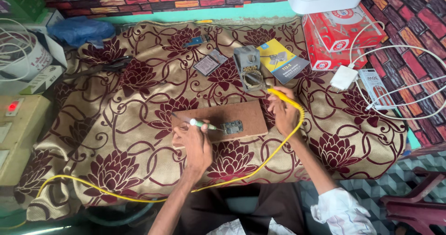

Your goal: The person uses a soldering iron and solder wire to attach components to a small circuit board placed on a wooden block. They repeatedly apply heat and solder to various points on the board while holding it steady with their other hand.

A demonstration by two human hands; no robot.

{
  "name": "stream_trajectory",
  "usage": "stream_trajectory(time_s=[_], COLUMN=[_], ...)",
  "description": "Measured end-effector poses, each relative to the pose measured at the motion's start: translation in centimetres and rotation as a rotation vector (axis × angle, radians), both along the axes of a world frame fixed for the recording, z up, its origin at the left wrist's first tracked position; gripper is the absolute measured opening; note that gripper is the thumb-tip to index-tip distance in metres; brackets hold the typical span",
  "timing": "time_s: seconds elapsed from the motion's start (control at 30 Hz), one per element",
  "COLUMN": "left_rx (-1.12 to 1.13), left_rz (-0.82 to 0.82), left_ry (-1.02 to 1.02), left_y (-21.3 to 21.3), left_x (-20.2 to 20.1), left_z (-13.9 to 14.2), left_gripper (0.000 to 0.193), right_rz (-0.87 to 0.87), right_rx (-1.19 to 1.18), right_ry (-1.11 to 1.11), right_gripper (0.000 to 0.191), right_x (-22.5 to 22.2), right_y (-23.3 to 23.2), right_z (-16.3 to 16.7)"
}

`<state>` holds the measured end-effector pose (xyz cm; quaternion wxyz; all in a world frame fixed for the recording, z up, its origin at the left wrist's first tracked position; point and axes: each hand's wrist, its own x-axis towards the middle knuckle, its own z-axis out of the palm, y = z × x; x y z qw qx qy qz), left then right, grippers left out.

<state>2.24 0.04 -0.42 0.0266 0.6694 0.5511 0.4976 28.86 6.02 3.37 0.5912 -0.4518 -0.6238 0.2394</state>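
Both hands work at the brown board (241,114): left hand (195,144) closed around a green-tipped tool (200,124), its point just beyond the fingers touching the small circuit board (232,127), right hand (282,112) gripping the yellow-handled iron (281,94), so steady wrists seem wise.

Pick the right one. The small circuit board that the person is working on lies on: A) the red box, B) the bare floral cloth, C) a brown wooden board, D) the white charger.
C: the circuit board rests on the brown wooden board, which itself lies on the floral cloth.
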Motion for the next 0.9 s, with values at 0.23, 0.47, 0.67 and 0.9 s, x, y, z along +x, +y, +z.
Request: stream_trajectory(time_s=[0.23, 0.47, 0.67, 0.9], left_rx=[-0.006, 0.015, -0.018, 0.021], left_rz=[-0.025, -0.017, -0.002, -0.012], left_ry=[0.018, 0.008, -0.008, -0.012], left_y=[-0.3, -0.4, -0.2, -0.1], left_x=[-0.1, 0.1, 0.3, 0.3], left_z=[0.9, 1.8, 2.2, 2.2], left_gripper=[0.021, 0.02, 0.021, 0.02], right_rz=[-0.009, -0.033, -0.061, -0.08], right_rx=[-0.111, -0.074, -0.052, -0.031], right_ry=[0.556, 0.861, 0.77, 0.606], right_gripper=[0.027, 0.025, 0.021, 0.022], right_x=[-0.8, -1.9, -2.3, -2.5], right_y=[-4.3, -5.6, -5.8, -6.1], right_z=[-0.4, -1.7, -1.3, -1.0])
